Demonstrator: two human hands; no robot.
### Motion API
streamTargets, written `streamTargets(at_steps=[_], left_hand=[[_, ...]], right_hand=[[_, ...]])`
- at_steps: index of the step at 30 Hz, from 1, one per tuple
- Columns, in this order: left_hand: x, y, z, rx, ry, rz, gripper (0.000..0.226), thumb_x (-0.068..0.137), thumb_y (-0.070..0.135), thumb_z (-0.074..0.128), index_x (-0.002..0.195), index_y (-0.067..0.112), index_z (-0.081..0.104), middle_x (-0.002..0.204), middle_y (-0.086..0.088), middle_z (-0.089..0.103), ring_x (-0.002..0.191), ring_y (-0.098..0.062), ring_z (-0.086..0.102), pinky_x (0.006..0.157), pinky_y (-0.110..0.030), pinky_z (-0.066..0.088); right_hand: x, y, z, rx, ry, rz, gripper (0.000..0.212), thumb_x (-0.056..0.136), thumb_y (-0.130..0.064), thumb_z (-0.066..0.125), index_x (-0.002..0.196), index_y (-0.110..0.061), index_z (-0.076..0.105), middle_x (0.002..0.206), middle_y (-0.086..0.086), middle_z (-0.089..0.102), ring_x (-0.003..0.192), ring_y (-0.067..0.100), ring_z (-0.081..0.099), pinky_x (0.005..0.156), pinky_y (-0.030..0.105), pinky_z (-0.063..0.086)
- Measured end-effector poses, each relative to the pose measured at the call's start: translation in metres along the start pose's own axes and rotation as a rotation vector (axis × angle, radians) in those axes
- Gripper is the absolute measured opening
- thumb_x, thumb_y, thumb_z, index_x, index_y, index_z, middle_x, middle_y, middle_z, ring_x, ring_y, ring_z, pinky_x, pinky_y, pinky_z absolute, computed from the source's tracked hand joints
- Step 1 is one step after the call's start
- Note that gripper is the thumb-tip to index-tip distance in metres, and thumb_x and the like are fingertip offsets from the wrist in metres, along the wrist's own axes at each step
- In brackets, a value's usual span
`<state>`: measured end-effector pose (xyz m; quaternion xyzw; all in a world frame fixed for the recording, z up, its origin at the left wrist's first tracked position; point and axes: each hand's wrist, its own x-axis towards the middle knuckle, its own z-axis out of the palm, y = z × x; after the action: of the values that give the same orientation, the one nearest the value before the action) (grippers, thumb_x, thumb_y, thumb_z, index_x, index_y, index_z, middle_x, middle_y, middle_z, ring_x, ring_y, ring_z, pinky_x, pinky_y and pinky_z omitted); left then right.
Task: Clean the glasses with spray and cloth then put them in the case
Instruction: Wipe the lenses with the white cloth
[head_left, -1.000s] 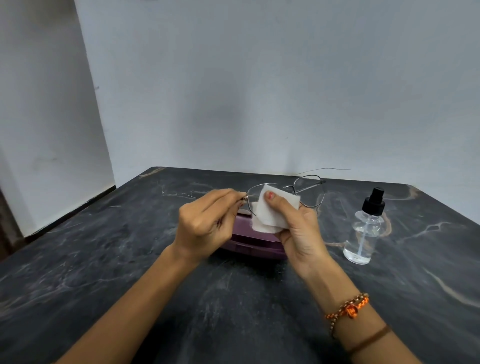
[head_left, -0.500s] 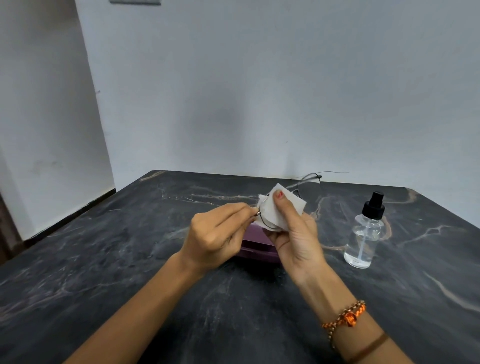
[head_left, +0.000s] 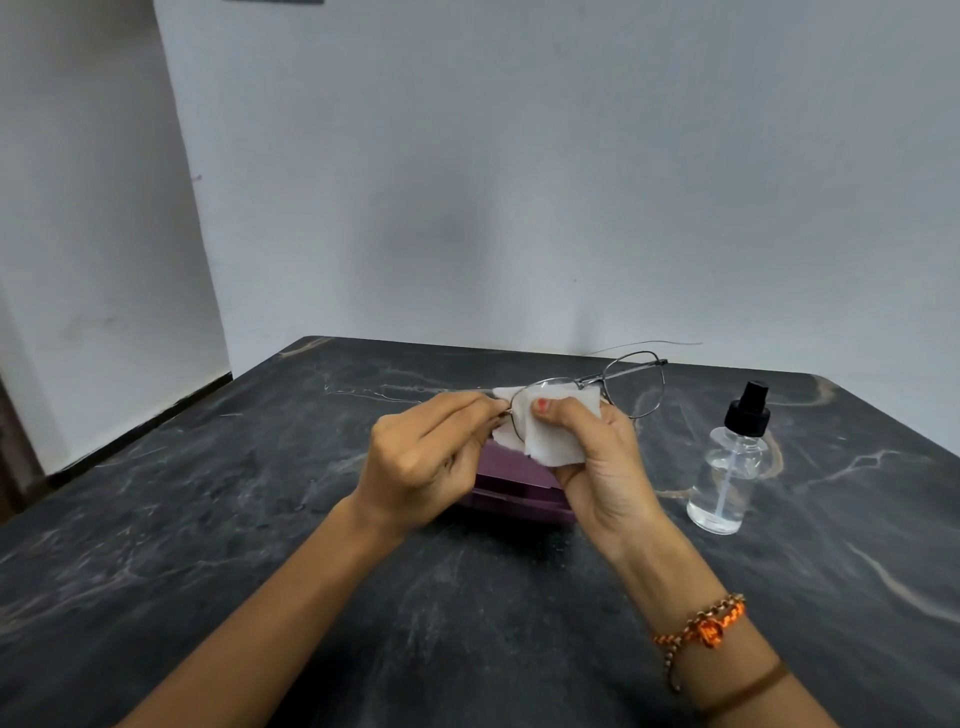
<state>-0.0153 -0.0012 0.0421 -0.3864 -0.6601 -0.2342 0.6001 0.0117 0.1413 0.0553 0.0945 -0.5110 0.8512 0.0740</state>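
I work above the middle of a dark marbled table (head_left: 218, 519). Its far edge runs along the grey wall; the left edge slants toward me from the far left corner. Bare tabletop lies open to my left and in front of my forearms. On the right the room is tighter: a clear spray bottle (head_left: 730, 470) with a black pump top stands upright near my right wrist, apart from it.

The glasses (head_left: 636, 387) are held in the air over a purple case (head_left: 511, 491), which lies on the table directly beneath my hands and is partly hidden by them. I cannot tell whether the case is open.

My left hand (head_left: 423, 462) is closed in a pinch on the frame's left end, at the hinge. My right hand (head_left: 597, 457) is closed on a white cloth (head_left: 550, 431) folded around the near lens, thumb pressing on the side facing me, fingers behind.

Frame: thin silver wire, rounded lenses. The far lens is uncovered and clear; the table shows through it. One temple arm extends to the right, a fine line against the wall.
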Motion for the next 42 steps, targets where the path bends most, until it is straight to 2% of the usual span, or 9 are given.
streamTargets(at_steps=[6, 9, 14, 18, 21, 29, 35, 38, 42], left_hand=[[0.0003, 0.0020, -0.0007, 0.003, -0.006, -0.004, 0.013, 0.078, 0.001, 0.063, 0.072, -0.007, 0.072, 0.069, -0.013, 0.071, 0.061, -0.019, 0.067, 0.068, -0.019, 0.053], [-0.0013, 0.0046, 0.0008, -0.014, -0.040, 0.027, 0.009, 0.075, -0.002, 0.065, 0.073, -0.007, 0.072, 0.069, -0.013, 0.071, 0.062, -0.018, 0.067, 0.063, -0.021, 0.053], [-0.0022, 0.0025, 0.0022, -0.017, -0.017, 0.001, 0.008, 0.073, -0.006, 0.064, 0.071, -0.008, 0.071, 0.069, -0.014, 0.071, 0.072, -0.014, 0.059, 0.067, -0.021, 0.052], [-0.0003, -0.0025, -0.0003, 0.004, -0.002, -0.012, 0.007, 0.073, -0.005, 0.065, 0.071, -0.008, 0.072, 0.070, -0.013, 0.072, 0.068, -0.016, 0.065, 0.070, -0.018, 0.053], [0.0007, -0.0043, -0.0017, 0.014, 0.009, -0.028, 0.007, 0.073, -0.004, 0.066, 0.070, -0.008, 0.071, 0.069, -0.014, 0.071, 0.064, -0.018, 0.067, 0.068, -0.017, 0.052], [-0.0007, 0.0002, 0.0007, -0.008, 0.005, 0.012, 0.011, 0.076, -0.001, 0.064, 0.071, -0.008, 0.071, 0.069, -0.014, 0.071, 0.071, -0.015, 0.063, 0.071, -0.020, 0.053], [-0.0011, -0.0021, 0.0012, -0.012, -0.006, 0.019, 0.010, 0.076, -0.002, 0.064, 0.072, -0.007, 0.072, 0.069, -0.013, 0.071, 0.072, -0.015, 0.060, 0.065, -0.023, 0.053], [-0.0019, -0.0034, 0.0000, -0.003, -0.014, 0.033, 0.010, 0.076, -0.001, 0.065, 0.072, -0.006, 0.072, 0.069, -0.011, 0.071, 0.068, -0.013, 0.062, 0.062, -0.022, 0.053], [-0.0011, -0.0025, -0.0005, 0.009, -0.015, 0.052, 0.009, 0.075, -0.001, 0.066, 0.072, -0.007, 0.072, 0.068, -0.012, 0.071, 0.066, -0.014, 0.063, 0.065, -0.021, 0.053]], right_hand=[[0.0009, 0.0047, 0.0038, 0.142, 0.094, 0.037, 0.040, 0.067, -0.022, 0.070, 0.099, 0.000, 0.061, 0.084, 0.011, 0.066, 0.075, 0.017, 0.066, 0.067, 0.031, 0.057], [0.0007, 0.0054, 0.0030, 0.128, 0.098, 0.013, 0.039, 0.063, -0.029, 0.068, 0.090, -0.001, 0.065, 0.079, 0.012, 0.072, 0.068, 0.016, 0.069, 0.062, 0.029, 0.059], [-0.0007, 0.0050, -0.0002, 0.024, -0.016, -0.036, 0.017, 0.048, -0.016, 0.076, 0.065, -0.011, 0.074, 0.067, 0.004, 0.074, 0.064, 0.012, 0.069, 0.058, 0.022, 0.057], [0.0002, 0.0043, 0.0006, 0.028, -0.093, -0.032, 0.019, 0.047, -0.018, 0.076, 0.065, -0.015, 0.075, 0.067, 0.001, 0.074, 0.065, 0.010, 0.069, 0.058, 0.020, 0.056], [-0.0001, 0.0035, 0.0025, 0.100, -0.122, -0.029, 0.008, 0.060, -0.016, 0.068, 0.064, -0.014, 0.074, 0.066, -0.001, 0.073, 0.064, 0.008, 0.070, 0.055, 0.017, 0.054], [-0.0003, 0.0041, 0.0019, 0.105, -0.042, -0.030, 0.037, 0.062, -0.029, 0.065, 0.088, -0.002, 0.061, 0.073, 0.004, 0.073, 0.070, 0.014, 0.069, 0.064, 0.026, 0.059], [-0.0008, 0.0074, 0.0068, 0.258, -0.024, -0.052, 0.023, 0.057, -0.010, 0.067, 0.079, -0.009, 0.060, 0.063, -0.002, 0.071, 0.062, 0.007, 0.068, 0.052, 0.019, 0.054], [0.0005, 0.0057, 0.0056, 0.207, -0.020, -0.056, 0.025, 0.043, -0.018, 0.074, 0.067, -0.014, 0.068, 0.061, -0.002, 0.071, 0.061, 0.007, 0.067, 0.053, 0.018, 0.054], [-0.0009, 0.0011, 0.0010, 0.045, -0.035, -0.068, 0.015, 0.048, -0.026, 0.075, 0.060, -0.018, 0.071, 0.062, -0.003, 0.072, 0.063, 0.007, 0.068, 0.057, 0.019, 0.056]])
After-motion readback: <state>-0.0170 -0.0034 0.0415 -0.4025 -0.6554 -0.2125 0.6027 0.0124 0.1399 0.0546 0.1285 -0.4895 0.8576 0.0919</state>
